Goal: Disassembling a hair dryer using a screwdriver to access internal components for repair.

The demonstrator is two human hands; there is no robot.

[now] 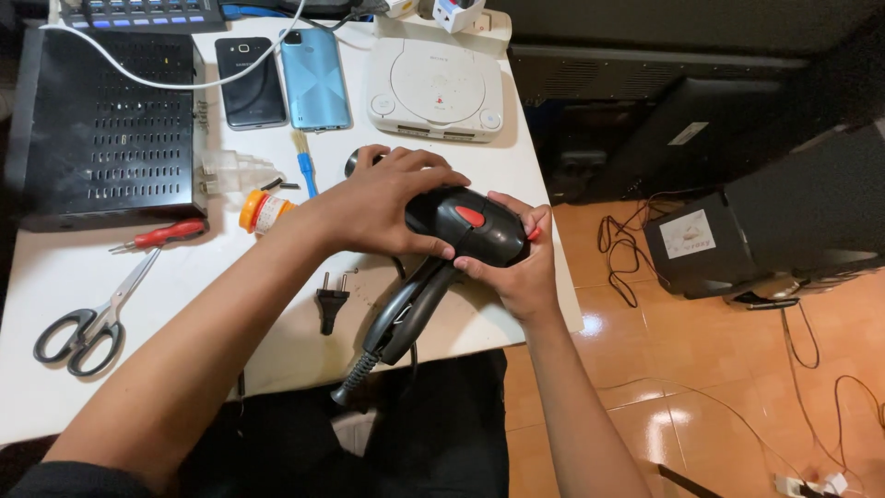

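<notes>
Scissors (81, 327) and a red-handled screwdriver (166, 234) are seen at the left of the white table (55, 277). A black hair dryer (442, 254) is held over the table's near edge, above the plug (330, 301). The left hand (383, 205) is wrapped over its body, fingers closed; the right hand (521, 263) grips beneath it.

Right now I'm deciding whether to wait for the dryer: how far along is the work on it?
Done: its plug lies out on the white table, unplugged. In hand: the left hand and right hand both grip the black hair dryer, casing closed. Left: the red screwdriver and scissors lie untouched, so opening it hasn't visibly begun.
</notes>
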